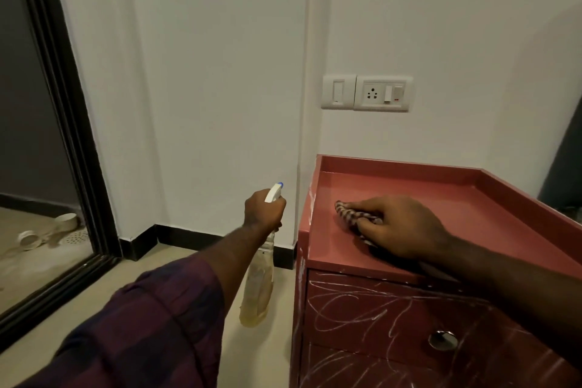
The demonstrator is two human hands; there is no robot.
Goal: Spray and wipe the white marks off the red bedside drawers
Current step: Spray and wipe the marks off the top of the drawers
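Wiping seems only begun: the right hand (pixel 400 227) clutches a checked cloth (pixel 348 214) on the mostly clean top of the red bedside drawers (pixel 466 220), the left hand (pixel 263 209) grips the spray bottle (pixel 258 287), and white scribbles (pixel 346 299) cover the fronts

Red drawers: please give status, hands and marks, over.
Left hand grips spray bottle, left of red drawers. Right hand holds checked cloth on their top. White marks cover drawer fronts. Nothing in the way.
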